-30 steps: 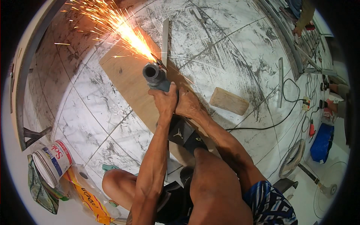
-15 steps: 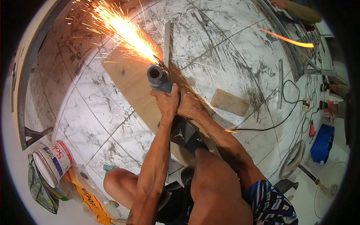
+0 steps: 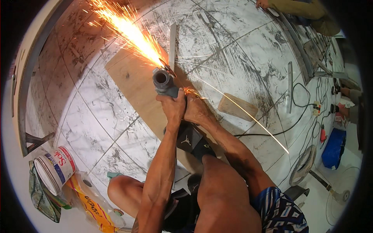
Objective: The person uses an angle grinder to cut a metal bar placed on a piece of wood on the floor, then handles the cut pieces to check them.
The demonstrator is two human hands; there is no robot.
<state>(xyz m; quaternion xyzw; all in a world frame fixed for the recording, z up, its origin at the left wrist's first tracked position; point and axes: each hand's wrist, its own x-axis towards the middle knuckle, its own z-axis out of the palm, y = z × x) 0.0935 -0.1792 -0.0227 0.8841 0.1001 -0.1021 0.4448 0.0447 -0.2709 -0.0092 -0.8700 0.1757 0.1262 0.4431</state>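
Note:
My left hand (image 3: 171, 105) is closed round the grey body of an angle grinder (image 3: 166, 88), its thumb pointing forward. Pressed close beside it, my right hand (image 3: 196, 110) is also closed at the grinder; its fingertips are hidden. The cutting disc (image 3: 168, 66) meets a narrow metal bar (image 3: 173, 42), and a bright stream of sparks (image 3: 136, 37) shoots away to the far left. Beneath lies a brown wooden board (image 3: 130, 77), with my shod foot (image 3: 188, 139) on it, just behind my hands.
A wood block (image 3: 237, 106) lies right of the board, near a black cord (image 3: 268, 134). A white bucket (image 3: 54, 167) and plastic bag (image 3: 91, 204) stand lower left. At right are a fan (image 3: 305, 167) and blue bag (image 3: 334, 149). Another person's arm (image 3: 299, 8) shows top right.
Both hands and the grinder have hardly moved. A long spark streak now crosses above the wood block, and the other person's arm at the top right reaches further left.

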